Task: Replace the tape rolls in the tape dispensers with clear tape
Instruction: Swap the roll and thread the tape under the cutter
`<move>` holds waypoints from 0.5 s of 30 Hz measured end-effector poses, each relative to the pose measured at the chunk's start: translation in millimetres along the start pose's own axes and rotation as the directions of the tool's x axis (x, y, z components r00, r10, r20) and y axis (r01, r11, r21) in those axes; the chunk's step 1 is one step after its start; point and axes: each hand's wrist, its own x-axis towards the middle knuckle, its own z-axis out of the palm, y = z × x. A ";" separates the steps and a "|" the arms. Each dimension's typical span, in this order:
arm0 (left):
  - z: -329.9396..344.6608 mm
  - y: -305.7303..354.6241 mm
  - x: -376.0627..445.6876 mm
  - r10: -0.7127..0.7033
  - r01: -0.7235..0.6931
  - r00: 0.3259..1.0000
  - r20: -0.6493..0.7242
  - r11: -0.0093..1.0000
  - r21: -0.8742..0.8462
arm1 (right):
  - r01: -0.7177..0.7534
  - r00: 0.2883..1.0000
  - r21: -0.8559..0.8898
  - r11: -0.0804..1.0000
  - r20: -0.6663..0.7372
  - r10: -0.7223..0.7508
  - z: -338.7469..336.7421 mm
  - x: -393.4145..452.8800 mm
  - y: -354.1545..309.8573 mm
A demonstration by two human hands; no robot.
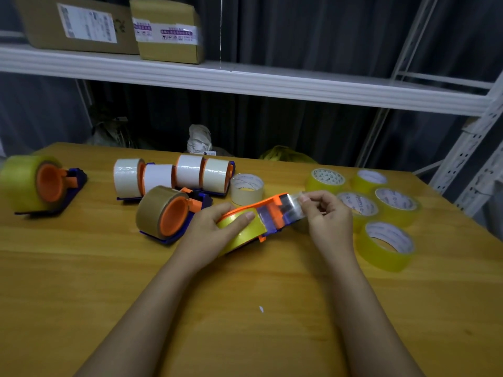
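Observation:
My left hand (pixel 215 229) grips an orange and blue tape dispenser (pixel 272 216) loaded with a yellowish clear tape roll (pixel 245 235), thumb lying over the roll. My right hand (pixel 324 216) pinches the free end of the clear tape (pixel 295 204) drawn out past the dispenser's front. Beside it stands a dispenser with a brown roll (pixel 160 210). Several dispensers with white rolls (pixel 174 175) sit behind, and one with a clear roll (pixel 30 183) lies at the far left. Several loose clear rolls (pixel 386 246) lie flat on the right.
A loose beige roll (pixel 247 189) sits on the wooden table (pixel 245 308) behind the held dispenser. A white metal shelf (pixel 245 80) with cardboard boxes (pixel 166 31) runs overhead. Shelf uprights (pixel 468 159) stand at the right. Crumpled bags lie behind the table's far edge.

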 end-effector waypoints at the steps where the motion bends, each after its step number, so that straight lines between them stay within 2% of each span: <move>1: 0.7 -1.5 0.2 0.019 -0.019 1.000 -0.014 1.000 0.015 | -0.022 1.000 0.021 1.000 0.002 0.022 0.0 0.3 0.3; 6: 3.3 -2.9 -0.3 0.088 -0.082 0.995 -0.038 0.986 0.142 | -0.120 0.993 0.061 0.991 -0.013 0.121 1.6 3.2 2.6; 12: 3.9 -6.3 -0.4 0.150 -0.135 0.986 -0.078 0.976 0.168 | -0.230 0.973 0.050 0.972 -0.010 0.230 2.0 6.2 5.9; 15: 4.8 -6.5 -0.1 0.229 -0.209 0.968 -0.105 0.963 0.172 | -0.268 0.963 0.033 0.963 0.001 0.268 2.7 7.5 7.8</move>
